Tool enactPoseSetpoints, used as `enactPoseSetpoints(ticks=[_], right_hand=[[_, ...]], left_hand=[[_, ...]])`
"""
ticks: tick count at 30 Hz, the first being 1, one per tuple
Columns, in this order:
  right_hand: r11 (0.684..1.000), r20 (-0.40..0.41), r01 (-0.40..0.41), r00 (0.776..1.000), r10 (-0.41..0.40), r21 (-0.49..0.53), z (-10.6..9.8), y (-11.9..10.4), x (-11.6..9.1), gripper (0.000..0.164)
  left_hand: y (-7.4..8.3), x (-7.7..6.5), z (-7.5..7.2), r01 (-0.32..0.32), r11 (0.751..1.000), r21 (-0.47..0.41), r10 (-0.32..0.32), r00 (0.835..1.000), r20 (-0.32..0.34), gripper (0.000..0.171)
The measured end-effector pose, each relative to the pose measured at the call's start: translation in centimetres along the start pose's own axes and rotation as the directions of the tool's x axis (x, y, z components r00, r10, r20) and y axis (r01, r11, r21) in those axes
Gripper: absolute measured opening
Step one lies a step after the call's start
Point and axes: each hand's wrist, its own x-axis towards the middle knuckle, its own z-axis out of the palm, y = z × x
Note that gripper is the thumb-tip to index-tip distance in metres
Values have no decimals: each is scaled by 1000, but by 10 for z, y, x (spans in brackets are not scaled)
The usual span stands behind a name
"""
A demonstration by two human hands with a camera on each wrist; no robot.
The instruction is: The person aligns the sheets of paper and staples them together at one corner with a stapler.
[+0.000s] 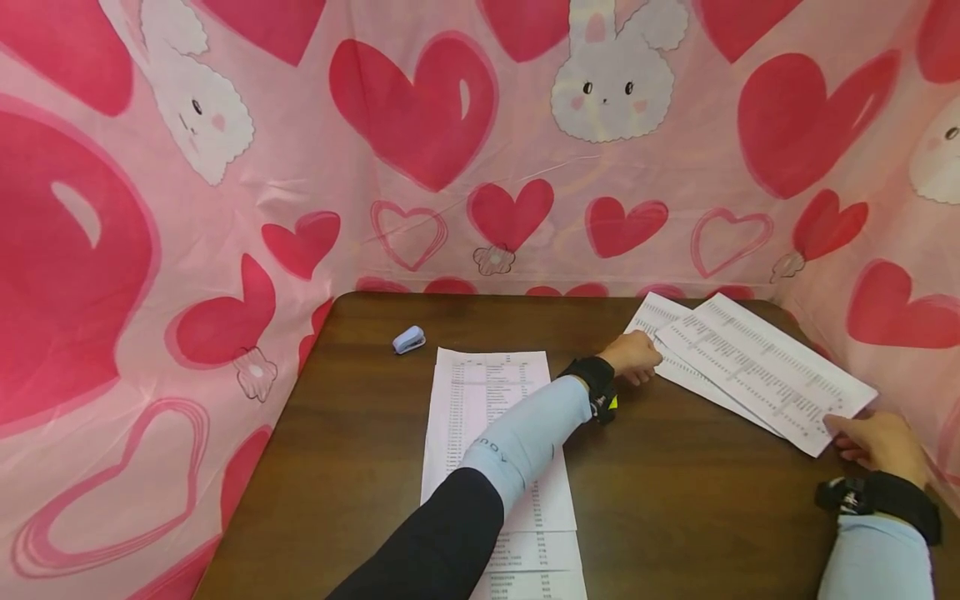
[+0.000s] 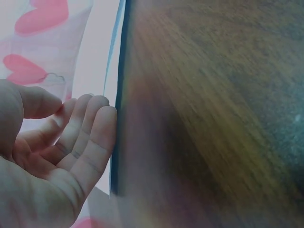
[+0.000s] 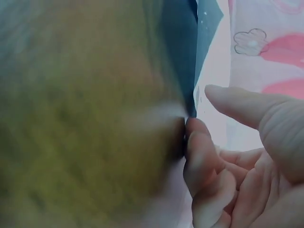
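Two overlapping printed sheets lie at the back right of the table in the head view. My right hand [image 1: 881, 446] pinches the near right corner of the upper sheet [image 1: 765, 367], thumb on top and fingers at the edge. In the right wrist view the thumb [image 3: 237, 104] lies over that paper's edge. Beside the left edge of the lower sheet [image 1: 682, 375] is my left hand [image 1: 632, 357]. Its fingers [image 2: 97, 142] are loosely bent with their tips right at the paper's edge in the left wrist view, and they grip nothing.
A stack of printed sheets [image 1: 487, 417] lies lengthwise at mid-table, partly hidden under my left forearm. Behind it to the left sits a small pale stapler [image 1: 408, 340]. Pink heart-patterned cloth [image 1: 525, 150] hangs around the brown wooden table [image 1: 337, 458].
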Motion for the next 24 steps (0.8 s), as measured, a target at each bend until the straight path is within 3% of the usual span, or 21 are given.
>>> enactPoseSetpoints(ticks=[7, 10, 14, 19, 24], right_hand=[[998, -71, -48, 996, 45, -36, 7, -14, -6, 65], [999, -67, -47, 997, 45, -28, 8, -14, -4, 71], [999, -20, -28, 999, 28, -18, 4, -9, 2, 83], [996, 64, -3, 998, 9, -87, -3, -3, 9, 97], [993, 198, 50, 980, -28, -105, -7, 2, 16, 106]], left_hand=[[-5, -2, 2, -5, 998, 69, 7, 999, -32, 20], [-6, -2, 0, -10, 995, 101, 14, 999, -41, 20], [-4, 1, -1, -18, 993, 114, 23, 999, -46, 20], [-5, 7, -1, -24, 996, 88, 28, 999, -39, 19], [-10, 12, 0, 39, 998, 54, -35, 997, -66, 22]])
